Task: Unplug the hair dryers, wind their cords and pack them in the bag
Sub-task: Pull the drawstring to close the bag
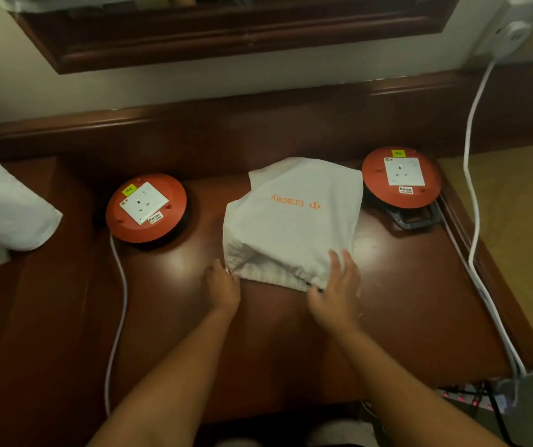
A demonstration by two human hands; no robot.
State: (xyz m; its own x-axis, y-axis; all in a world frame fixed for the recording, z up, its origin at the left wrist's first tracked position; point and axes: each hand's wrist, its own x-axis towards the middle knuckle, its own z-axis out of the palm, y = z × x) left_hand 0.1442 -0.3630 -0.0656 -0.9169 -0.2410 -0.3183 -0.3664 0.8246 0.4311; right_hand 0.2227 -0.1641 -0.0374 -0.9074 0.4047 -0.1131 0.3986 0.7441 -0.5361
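1. Where the dark wooden table [387, 317] is widest, a bulging white drawstring bag [294, 221] with orange lettering lies between two cord reels, its gathered mouth toward the person.
2. The left hand [223, 287] pinches the mouth's left corner with curled fingers.
3. The right hand [336, 291] rests spread on the mouth's right side, thumb at the hem; a firm hold cannot be told.
4. The left orange reel [146, 208] and the right orange reel [402, 177] each show a white socket.
5. A white cable [471, 188] hangs from a wall plug [510, 37] at the right.
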